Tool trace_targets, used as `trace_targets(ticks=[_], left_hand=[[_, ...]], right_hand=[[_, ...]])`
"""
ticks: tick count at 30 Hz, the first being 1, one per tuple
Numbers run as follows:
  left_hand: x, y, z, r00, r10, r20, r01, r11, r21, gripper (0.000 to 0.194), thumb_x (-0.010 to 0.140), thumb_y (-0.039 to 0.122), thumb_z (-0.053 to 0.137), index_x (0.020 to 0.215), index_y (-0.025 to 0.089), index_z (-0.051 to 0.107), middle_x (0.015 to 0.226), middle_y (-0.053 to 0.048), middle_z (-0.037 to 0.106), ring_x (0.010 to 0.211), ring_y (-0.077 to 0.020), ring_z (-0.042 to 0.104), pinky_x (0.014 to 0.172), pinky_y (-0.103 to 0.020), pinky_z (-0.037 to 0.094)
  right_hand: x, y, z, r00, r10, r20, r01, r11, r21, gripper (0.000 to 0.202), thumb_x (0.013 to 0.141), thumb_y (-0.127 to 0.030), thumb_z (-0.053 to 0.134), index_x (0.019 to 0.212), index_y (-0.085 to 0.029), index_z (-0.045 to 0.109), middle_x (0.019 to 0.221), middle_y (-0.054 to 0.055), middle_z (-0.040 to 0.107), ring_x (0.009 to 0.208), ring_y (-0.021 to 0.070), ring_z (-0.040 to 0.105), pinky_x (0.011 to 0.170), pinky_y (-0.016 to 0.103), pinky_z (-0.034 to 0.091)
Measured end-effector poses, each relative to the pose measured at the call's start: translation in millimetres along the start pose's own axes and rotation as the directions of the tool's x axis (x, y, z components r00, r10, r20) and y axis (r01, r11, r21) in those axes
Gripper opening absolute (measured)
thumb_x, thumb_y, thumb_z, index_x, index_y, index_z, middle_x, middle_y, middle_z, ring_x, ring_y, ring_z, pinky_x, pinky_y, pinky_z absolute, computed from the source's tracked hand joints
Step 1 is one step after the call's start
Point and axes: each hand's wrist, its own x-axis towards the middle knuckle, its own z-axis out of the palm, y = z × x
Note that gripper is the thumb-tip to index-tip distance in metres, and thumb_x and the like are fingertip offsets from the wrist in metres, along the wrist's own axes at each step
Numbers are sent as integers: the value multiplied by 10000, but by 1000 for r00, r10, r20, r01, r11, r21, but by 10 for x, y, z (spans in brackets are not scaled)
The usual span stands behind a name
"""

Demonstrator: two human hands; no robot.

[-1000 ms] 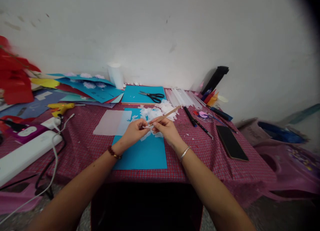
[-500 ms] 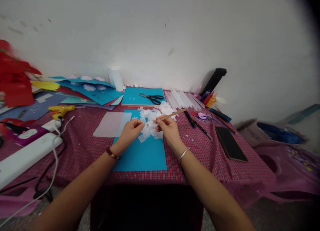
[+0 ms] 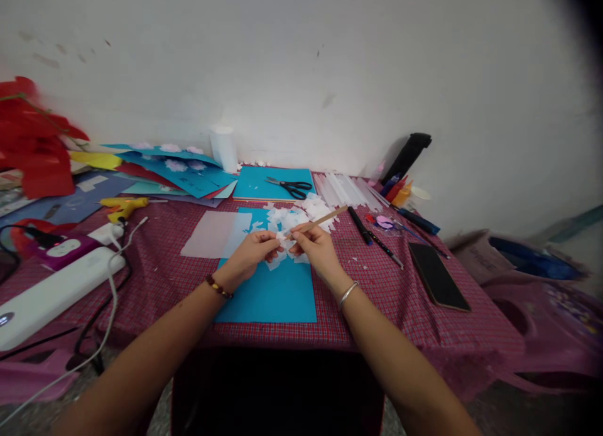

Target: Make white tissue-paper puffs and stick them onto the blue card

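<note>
My right hand [image 3: 316, 247] pinches a thin wooden stick [image 3: 327, 217], which slants up to the right. Opposite it, my left hand [image 3: 252, 255] has its thumb and fingers closed on a small piece of white paper [image 3: 281, 236] by the stick's lower end. Both hands hover over a blue sheet [image 3: 273, 294]. Behind the fingers, a loose heap of white paper pieces [image 3: 316, 205] spreads across the sheet's top and the tablecloth. A thin, translucent white sheet [image 3: 207, 235] lies left of the hands, partly over the blue sheet.
Black-handled scissors [image 3: 293, 186] rest on a blue stack of paper at the back. To the left are a yellow glue gun [image 3: 123, 207] and a white power strip [image 3: 56, 298]. Pens [image 3: 360, 225] and a phone [image 3: 439, 277] lie on the right of the checked tablecloth [image 3: 155, 298].
My left hand has moved right and closed in on my right hand, its fingertips now at the stick's lower end with white paper. The view has shifted slightly.
</note>
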Motion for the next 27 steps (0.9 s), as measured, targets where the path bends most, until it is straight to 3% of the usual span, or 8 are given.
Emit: trace_targets(ticks=[5, 13, 20, 27], left_hand=[[16, -21, -12, 1000, 11, -13, -11, 1000, 5, 142, 684, 283, 636, 660, 158, 573, 592, 7, 620, 448, -64, 483, 464, -193, 353], [7, 3, -3, 1000, -4, -29, 4, 1000, 14, 172, 657, 292, 637, 660, 157, 529, 575, 22, 595, 433, -61, 467, 446, -188, 339], [7, 13, -3, 999, 9, -34, -9, 1000, 24, 186, 639, 257, 660, 651, 161, 501, 529, 48, 543, 432, -54, 445, 448, -180, 328], [9, 25, -8, 1000, 17, -20, -17, 1000, 20, 155, 651, 252, 648, 667, 155, 527, 547, 41, 552, 444, -55, 447, 455, -185, 327]], right_hand=[[3, -6, -15, 1000, 2, -17, -2, 1000, 10, 253, 678, -375, 705, 823, -189, 614, 644, -22, 669, 459, 105, 621, 417, 190, 474], [85, 26, -101, 983, -14, -182, -7, 993, -116, 246, 708, -374, 635, 856, -183, 592, 733, 1, 679, 464, 102, 611, 398, 191, 454], [124, 103, -166, 985, -47, -167, 9, 975, -220, 171, 690, -318, 650, 789, -180, 631, 695, -4, 661, 510, 117, 602, 433, 206, 445], [83, 41, -114, 993, -26, -114, 5, 983, -181, 186, 704, -328, 634, 815, -180, 617, 725, 6, 667, 536, 113, 586, 465, 217, 451]])
